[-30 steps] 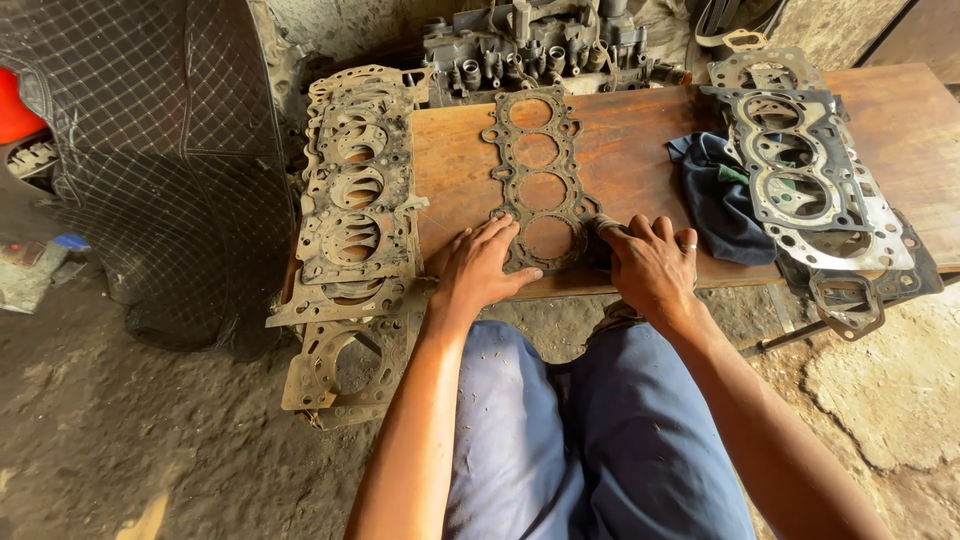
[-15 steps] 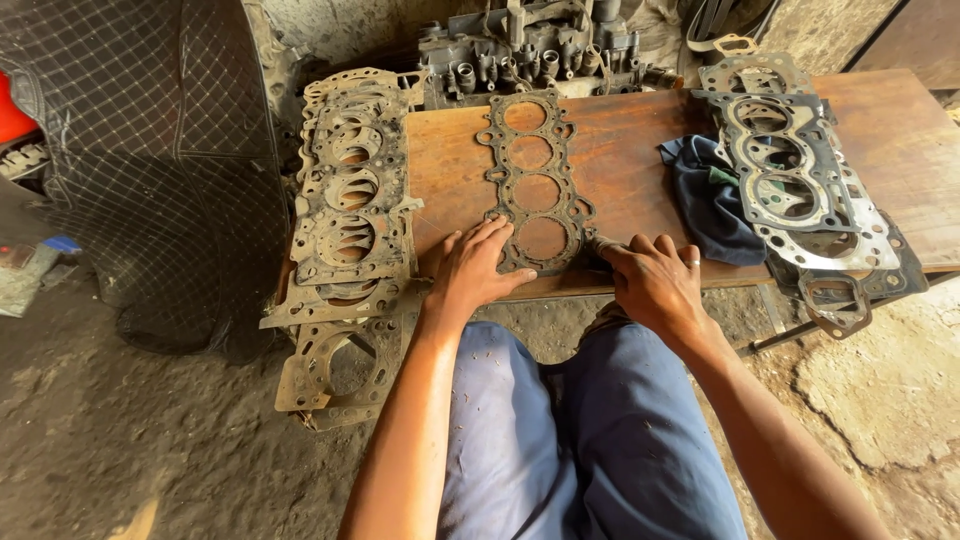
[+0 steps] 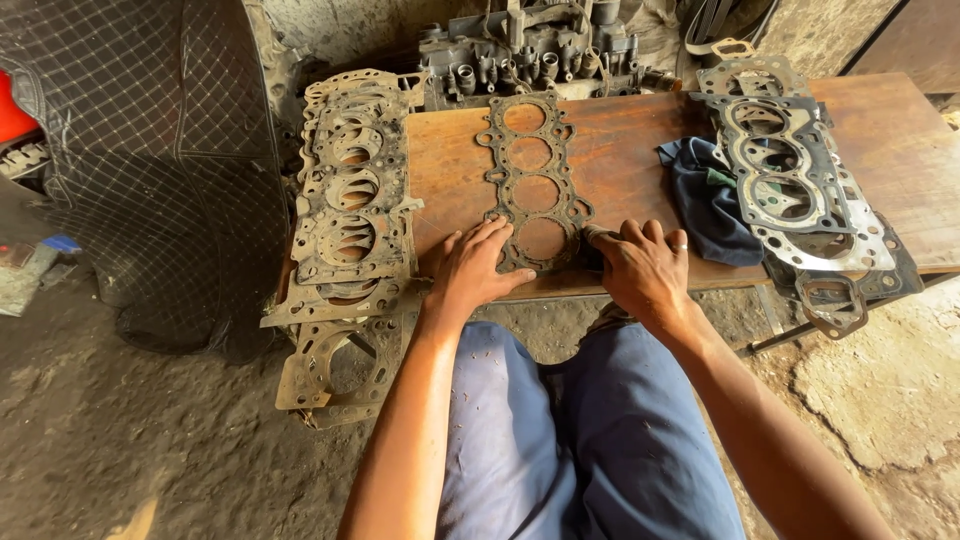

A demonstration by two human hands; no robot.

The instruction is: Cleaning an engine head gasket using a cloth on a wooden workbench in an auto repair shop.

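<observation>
A dark, rusty head gasket with several round bores lies lengthwise on a wooden board. My left hand rests flat on the gasket's near left corner, fingers spread. My right hand, a ring on one finger, presses down at the gasket's near right corner; its fingertips seem to hold a small dark piece there, though I cannot make it out. My knees in blue trousers are just below the board.
A stack of worn gaskets hangs off the board's left end down to the dirt floor. Another gasket stack and a dark blue rag lie on the right. A cylinder head stands behind. A quilted black cover is at left.
Both hands have stayed on the near end of the gasket; the right hand has shifted slightly rightward and its fingers have curled down at the corner.
</observation>
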